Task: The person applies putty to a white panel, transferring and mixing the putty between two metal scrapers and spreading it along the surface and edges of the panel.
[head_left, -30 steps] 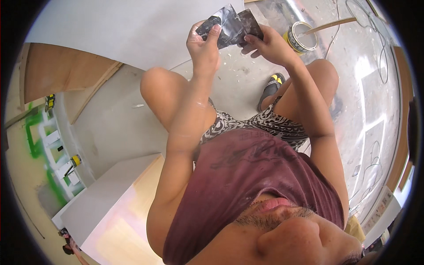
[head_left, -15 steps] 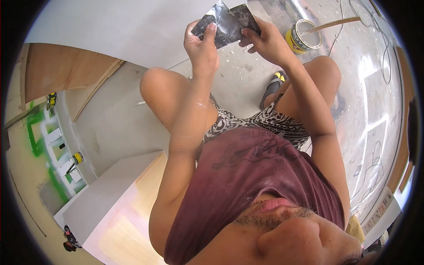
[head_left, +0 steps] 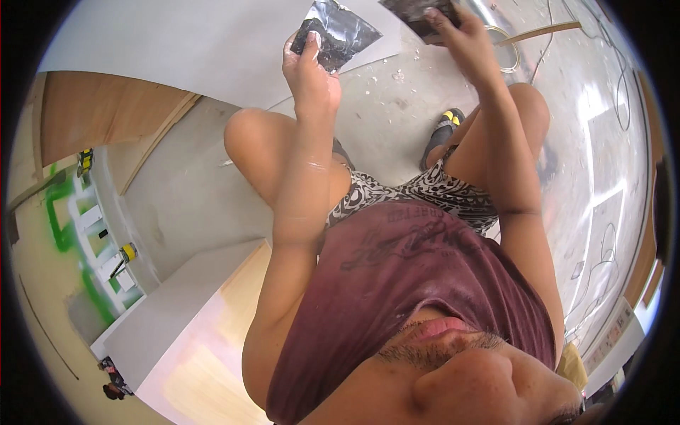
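Note:
In my left hand [head_left: 312, 81] is a flat, square, dark putty scraper [head_left: 348, 37], its shiny face streaked with whitish smears. The thumb presses on the near corner, and the fingers go behind the plate. My right hand [head_left: 469, 44] grips a second dark scraper [head_left: 419, 18], thumb on its face, at the top edge of the view, which cuts part of it off. A gap separates the two scrapers. Whitish residue coats the fingers of my left hand. Beneath both hands lie the edge of a large pale panel [head_left: 184, 49] and the grey floor.
Partly behind my right forearm stands an open can [head_left: 515, 62] with a wooden stick [head_left: 542, 32] across it. Cables [head_left: 615, 78] run over the floor at right. Brown boards [head_left: 106, 110] lean at left, near a pale box-like cabinet [head_left: 188, 301]. White crumbs dot the floor.
The two scrapers, touching or overlapping before, are now apart. My right hand has moved right and up, covering much of the can; my left hand has shifted slightly left.

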### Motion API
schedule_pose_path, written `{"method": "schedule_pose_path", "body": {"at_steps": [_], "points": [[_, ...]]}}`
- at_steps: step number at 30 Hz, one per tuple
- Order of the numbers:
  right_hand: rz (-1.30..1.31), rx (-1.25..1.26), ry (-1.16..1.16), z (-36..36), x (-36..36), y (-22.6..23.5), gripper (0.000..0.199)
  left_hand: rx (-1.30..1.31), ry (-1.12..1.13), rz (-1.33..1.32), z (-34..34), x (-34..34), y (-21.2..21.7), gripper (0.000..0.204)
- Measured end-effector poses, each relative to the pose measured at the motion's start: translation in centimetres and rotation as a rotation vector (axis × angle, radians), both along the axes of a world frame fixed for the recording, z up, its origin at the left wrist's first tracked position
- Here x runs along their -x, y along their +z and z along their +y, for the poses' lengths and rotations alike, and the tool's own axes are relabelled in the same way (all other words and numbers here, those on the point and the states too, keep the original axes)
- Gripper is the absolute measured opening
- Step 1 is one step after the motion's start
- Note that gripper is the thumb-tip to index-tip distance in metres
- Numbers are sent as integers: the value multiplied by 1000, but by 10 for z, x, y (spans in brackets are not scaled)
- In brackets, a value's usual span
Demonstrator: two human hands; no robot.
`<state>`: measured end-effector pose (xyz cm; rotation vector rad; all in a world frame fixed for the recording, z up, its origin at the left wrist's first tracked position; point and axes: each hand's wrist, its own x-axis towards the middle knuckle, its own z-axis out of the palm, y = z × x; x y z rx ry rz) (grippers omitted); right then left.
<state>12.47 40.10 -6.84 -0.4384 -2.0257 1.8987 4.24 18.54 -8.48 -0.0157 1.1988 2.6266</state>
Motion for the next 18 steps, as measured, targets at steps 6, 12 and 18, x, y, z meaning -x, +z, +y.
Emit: {"method": "schedule_pose_path", "body": {"at_steps": [6,12,18], "points": [[-199,-142,268,1,-14,10,44,23,7,63,1,-8,2,30],[-235,-134,115,-24,-7,10,33,183,-121,278,9,-28,-4,38],[-84,-328,22,-16,-8,0,39,591,-243,499,11,-45,8,41]]}}
